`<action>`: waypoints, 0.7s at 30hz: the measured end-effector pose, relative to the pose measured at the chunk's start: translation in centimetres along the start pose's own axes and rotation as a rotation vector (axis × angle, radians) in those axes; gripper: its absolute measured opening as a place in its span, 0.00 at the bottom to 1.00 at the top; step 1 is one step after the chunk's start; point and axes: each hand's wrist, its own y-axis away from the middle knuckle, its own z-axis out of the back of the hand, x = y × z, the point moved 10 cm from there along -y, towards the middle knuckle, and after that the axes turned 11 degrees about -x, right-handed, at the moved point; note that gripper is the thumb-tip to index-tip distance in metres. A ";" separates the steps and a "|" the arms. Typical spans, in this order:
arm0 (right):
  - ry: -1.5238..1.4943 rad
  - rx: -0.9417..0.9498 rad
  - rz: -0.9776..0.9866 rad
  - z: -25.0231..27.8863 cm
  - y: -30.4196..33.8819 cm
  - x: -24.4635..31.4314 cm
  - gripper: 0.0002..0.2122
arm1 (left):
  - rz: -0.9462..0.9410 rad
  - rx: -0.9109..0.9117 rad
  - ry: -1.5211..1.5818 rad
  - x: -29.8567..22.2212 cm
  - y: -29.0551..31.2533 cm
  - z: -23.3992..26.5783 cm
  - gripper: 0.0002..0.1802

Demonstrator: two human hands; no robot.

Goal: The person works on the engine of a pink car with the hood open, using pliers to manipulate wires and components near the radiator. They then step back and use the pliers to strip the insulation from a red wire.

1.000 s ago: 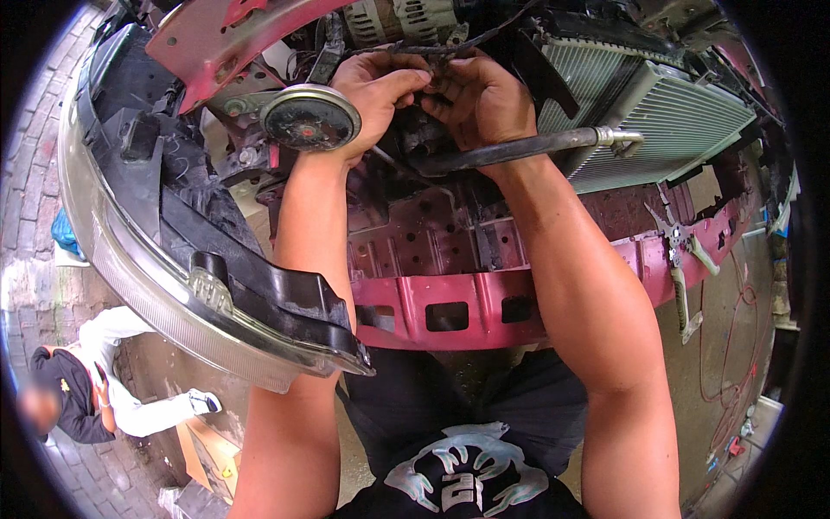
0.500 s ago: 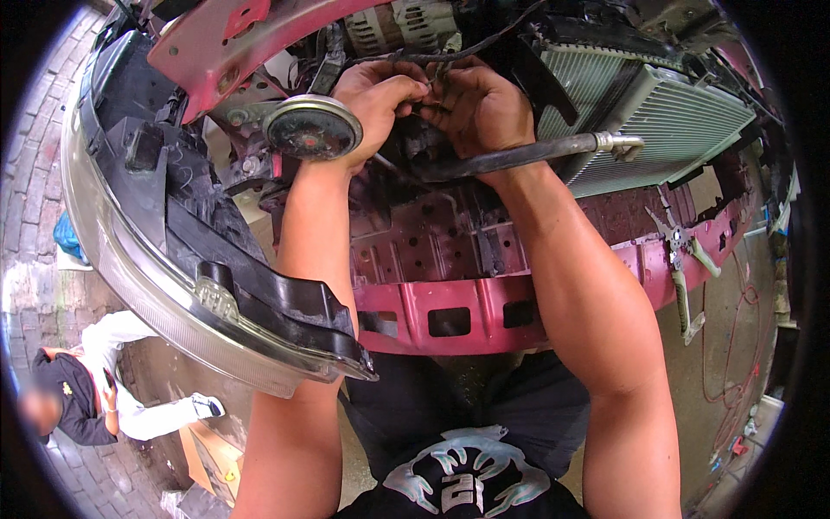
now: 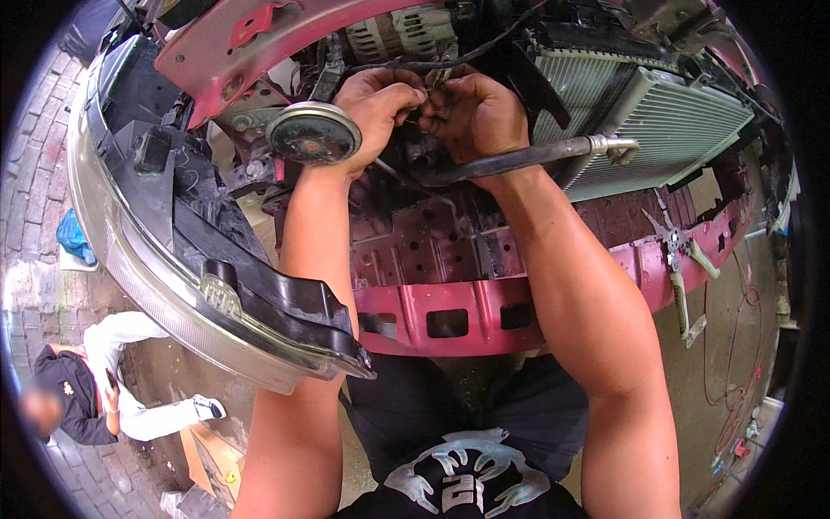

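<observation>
Both my hands meet in the opened front of a red car, just below the alternator (image 3: 402,33). My left hand (image 3: 378,105) is closed, thumb and forefinger pinched at something too small to make out, perhaps a thin wire end. Facing it, my right hand (image 3: 482,112) has its fingers curled in a pinch at the same spot. A dark cable (image 3: 484,50) passes right above the fingertips. Beside my left wrist sits a round black horn (image 3: 314,134) with a metal rim. A black hose (image 3: 519,161) with a metal end crosses over my right wrist.
A headlight (image 3: 216,303) juts out at the left, next to my left forearm. To the right stands a radiator-like finned panel (image 3: 666,121). Locking pliers (image 3: 676,246) hang on the red crossmember (image 3: 406,316). A person (image 3: 86,385) sits at the lower left; a red cord (image 3: 735,381) lies right.
My hands stay together at the same place, with small shifts of the fingers; the right hand has turned slightly. The whole view has tilted a little.
</observation>
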 end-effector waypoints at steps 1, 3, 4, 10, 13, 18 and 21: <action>0.005 0.021 -0.004 0.0 -0.1 -0.1 0.07 | 0.003 -0.006 -0.005 0.0 0.0 0.0 0.06; 0.016 0.062 -0.012 -0.2 -0.3 -0.2 0.10 | 0.010 -0.017 -0.016 -0.1 0.1 -0.1 0.06; 0.011 0.041 -0.016 0.1 -0.3 -0.2 0.10 | 0.021 -0.026 -0.018 -0.2 0.3 -0.2 0.06; 0.121 -0.029 0.054 0.8 -0.6 0.0 0.09 | 0.036 -0.050 -0.014 0.0 0.2 -0.2 0.07; 0.154 -0.032 0.076 0.7 -0.7 0.1 0.08 | 0.060 -0.107 0.002 0.4 0.3 0.2 0.07; 0.302 -0.062 0.242 0.7 -0.7 1.6 0.07 | 0.013 -0.075 -0.068 0.2 0.0 0.3 0.08; 0.318 -0.104 0.262 1.0 -0.7 1.9 0.07 | -0.093 -0.096 -0.131 -0.6 0.0 0.0 0.09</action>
